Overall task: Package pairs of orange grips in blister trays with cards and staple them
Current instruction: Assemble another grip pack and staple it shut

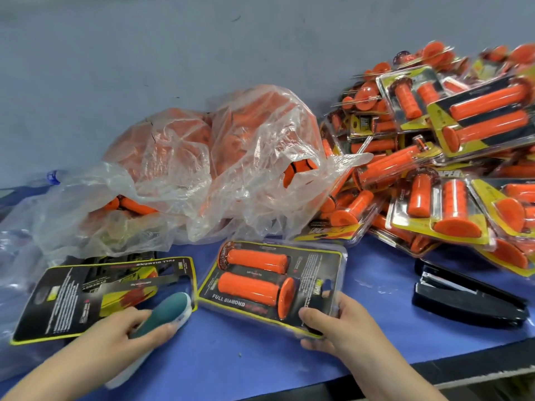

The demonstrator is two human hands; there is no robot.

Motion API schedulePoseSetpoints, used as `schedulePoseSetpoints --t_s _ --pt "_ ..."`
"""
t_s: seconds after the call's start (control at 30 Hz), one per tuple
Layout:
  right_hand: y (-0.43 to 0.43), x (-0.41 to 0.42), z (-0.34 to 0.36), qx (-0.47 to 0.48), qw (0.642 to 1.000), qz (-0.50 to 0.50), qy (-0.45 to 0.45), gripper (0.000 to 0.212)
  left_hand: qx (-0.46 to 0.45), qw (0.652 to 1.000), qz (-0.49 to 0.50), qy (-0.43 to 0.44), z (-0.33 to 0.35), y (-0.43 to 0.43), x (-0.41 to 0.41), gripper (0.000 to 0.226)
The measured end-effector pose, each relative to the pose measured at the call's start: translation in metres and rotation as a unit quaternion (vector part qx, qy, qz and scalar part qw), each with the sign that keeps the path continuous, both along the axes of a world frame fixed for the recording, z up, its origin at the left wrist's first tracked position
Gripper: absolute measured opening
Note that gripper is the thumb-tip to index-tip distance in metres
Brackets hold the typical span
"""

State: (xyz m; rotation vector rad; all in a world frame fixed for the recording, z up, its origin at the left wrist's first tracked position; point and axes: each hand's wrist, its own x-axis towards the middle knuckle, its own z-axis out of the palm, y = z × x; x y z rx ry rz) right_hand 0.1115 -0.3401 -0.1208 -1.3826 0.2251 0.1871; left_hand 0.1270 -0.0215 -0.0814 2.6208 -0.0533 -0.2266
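The left grip (121, 332) is closed around a teal tool (166, 312) with a white underside. The thumb lies on top and the fingers curl beneath it. The tool's tip rests on the near right corner of a loose stack of printed cards (69, 299), black with yellow edges, which lies flat on the blue table (376, 273).

Just right of it, the right grip (344, 325) pinches the near right corner of a clear blister tray (333, 273), thumb on top and fingers underneath. That end looks slightly lifted, while the far end sits on or close to the table. Inside the tray, 2 orange grips (249, 287) lie side by side over a black card (321, 264) that reads "FULL DIAMOND". One flange points left and the other right.

Further right, apart from the tray, a black stapler (469, 298) lies on the table.

Behind the cards and tray sits a crumpled clear plastic bag (202, 175) with loose orange pieces showing through it. To its right, a large pile of filled packs (451, 146) slopes up toward the grey wall (202, 53), each holding orange pieces on yellow and black cards. At the far left, a blue bottle cap (53, 177) shows beside the bag.
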Motion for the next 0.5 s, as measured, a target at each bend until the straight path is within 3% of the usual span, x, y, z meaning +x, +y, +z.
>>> schedulePoseSetpoints --t_s 0.07,0.13,0.2,0.27,0.4,0.5 --pt "0.000 0.001 -0.002 0.010 1.000 -0.001 -0.007 0.020 0.068 0.994 0.043 -0.078 -0.006 0.003 0.004 0.057" --pt "-0.001 0.000 0.001 0.035 0.999 0.001 -0.010 0.019 0.107 0.970 0.047 -0.211 -0.010 0.001 0.008 0.065" --pt "-0.003 -0.003 0.006 0.072 0.997 0.013 -0.011 0.015 0.100 0.943 -0.033 -0.314 -0.011 -0.012 0.010 0.064" --pt "-0.004 -0.007 0.014 0.108 0.993 0.033 -0.018 0.011 0.107 0.924 -0.118 -0.346 -0.015 -0.035 0.010 0.057" --pt "-0.006 -0.009 0.024 0.142 0.985 0.075 -0.056 0.052 0.133 0.877 -0.188 -0.422 -0.025 -0.067 0.012 0.016" --pt "-0.003 -0.002 0.034 0.207 0.973 0.042 -0.098 0.067 0.033 0.882 -0.146 -0.447 -0.019 -0.073 0.011 0.007"
